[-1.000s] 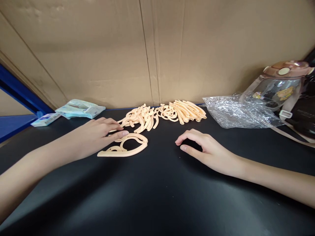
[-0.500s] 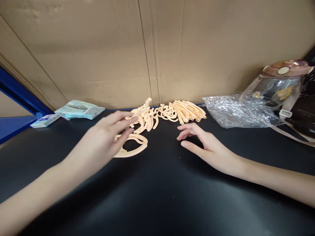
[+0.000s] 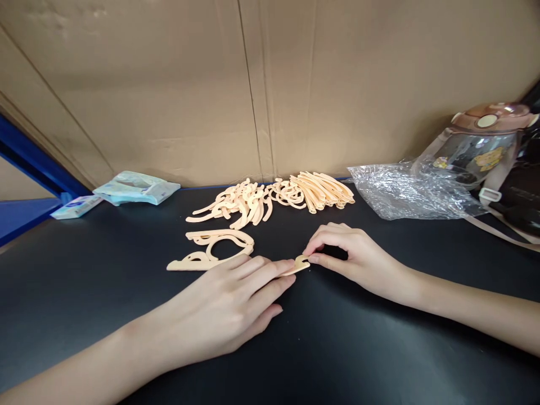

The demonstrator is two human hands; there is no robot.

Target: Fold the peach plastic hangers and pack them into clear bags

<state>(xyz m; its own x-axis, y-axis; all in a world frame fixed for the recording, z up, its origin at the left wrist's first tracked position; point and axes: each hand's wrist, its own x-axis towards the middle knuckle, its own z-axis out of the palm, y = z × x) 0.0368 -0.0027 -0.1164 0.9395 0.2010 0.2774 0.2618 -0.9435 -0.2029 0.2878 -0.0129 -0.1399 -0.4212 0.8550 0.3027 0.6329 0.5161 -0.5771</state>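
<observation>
My left hand (image 3: 238, 298) is closed on a flat peach-coloured hanger arm (image 3: 300, 264), low over the black table. Most of that arm is hidden under the fingers; its hooked, notched end sticks out to the right. At this end, the thumb and fingertips of my right hand (image 3: 352, 253) pinch together against the piece. Just behind my left hand lies a folded peach hanger (image 3: 185, 264), two arms with a ring-shaped gap between them, partly covered by the hand. Farther back is a loose pile of curved hanger arms (image 3: 248, 202).
Small curved hook pieces (image 3: 287, 193) and a stack of long straight strips (image 3: 323, 191) lie by the cardboard wall (image 3: 169, 84). At the left are tissue packs (image 3: 137, 188). A clear plastic bag (image 3: 413, 191) and a strapped water bottle (image 3: 481, 146) occupy the right.
My left hand has come down and right from the pile, carrying a hanger arm. My right hand has closed its fingertips at that arm's end. More of the folded hanger now shows.
</observation>
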